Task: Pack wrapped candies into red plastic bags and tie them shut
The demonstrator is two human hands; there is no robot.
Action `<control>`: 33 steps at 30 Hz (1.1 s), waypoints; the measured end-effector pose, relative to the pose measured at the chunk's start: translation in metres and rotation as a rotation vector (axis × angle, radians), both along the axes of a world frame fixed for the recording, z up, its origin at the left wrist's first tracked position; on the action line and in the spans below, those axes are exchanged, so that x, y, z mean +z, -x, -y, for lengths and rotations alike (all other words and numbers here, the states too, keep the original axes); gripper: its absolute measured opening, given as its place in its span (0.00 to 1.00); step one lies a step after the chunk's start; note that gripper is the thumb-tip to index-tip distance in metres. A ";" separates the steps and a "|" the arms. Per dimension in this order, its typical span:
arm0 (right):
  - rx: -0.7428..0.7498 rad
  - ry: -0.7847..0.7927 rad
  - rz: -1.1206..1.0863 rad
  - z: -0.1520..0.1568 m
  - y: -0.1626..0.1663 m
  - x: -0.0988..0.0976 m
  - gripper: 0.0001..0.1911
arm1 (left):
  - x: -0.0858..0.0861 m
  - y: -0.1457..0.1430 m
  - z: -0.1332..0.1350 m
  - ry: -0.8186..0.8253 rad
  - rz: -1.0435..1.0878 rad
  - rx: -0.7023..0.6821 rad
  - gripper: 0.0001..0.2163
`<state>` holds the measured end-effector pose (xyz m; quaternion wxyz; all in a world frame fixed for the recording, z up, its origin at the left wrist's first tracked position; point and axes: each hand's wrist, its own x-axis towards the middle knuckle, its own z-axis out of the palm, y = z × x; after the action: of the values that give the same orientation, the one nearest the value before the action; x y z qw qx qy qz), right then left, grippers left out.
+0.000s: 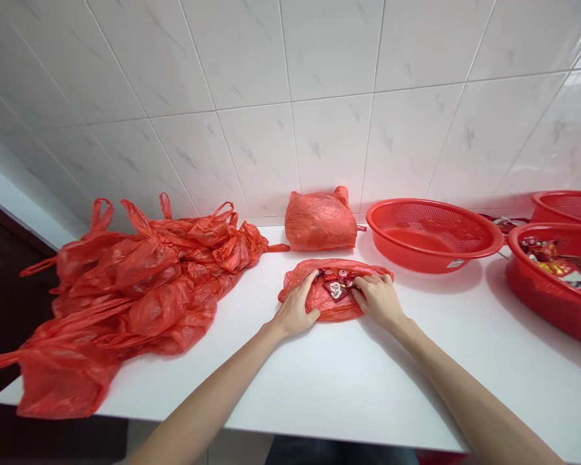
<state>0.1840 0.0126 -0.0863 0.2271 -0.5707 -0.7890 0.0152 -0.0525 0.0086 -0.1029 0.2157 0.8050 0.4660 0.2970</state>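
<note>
An opened red plastic bag [336, 314] lies on the white table in front of me, with several small wrapped candies [336, 290] in its mouth. One wrapper is dark red with a white label. My left hand [295, 310] curls over the bag's left edge, its thumb lower and apart from the fingers. Its fingertips reach a dark wrapper inside. At the right side of the opening, my right hand [380, 298] has its fingers bent and closed at a dark-wrapped candy. The fingertips of both hands are partly hidden in the bag.
Many tied red bags [155, 284] are heaped on the left of the white table [300, 381]. A filled red bag [320, 221] stands against the tiled wall. To the right are a red basket [433, 255] and another basket [537, 290] holding wrapped sweets; a third basket [561, 199] stands behind.
</note>
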 end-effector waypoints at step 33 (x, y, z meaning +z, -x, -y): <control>0.109 0.247 -0.722 0.002 0.007 -0.005 0.19 | -0.004 -0.014 -0.006 -0.153 0.315 0.112 0.12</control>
<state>0.1768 0.0104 -0.0915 0.4188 -0.5090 -0.6794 0.3224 -0.0383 0.0145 -0.1072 0.2072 0.7354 0.4465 0.4658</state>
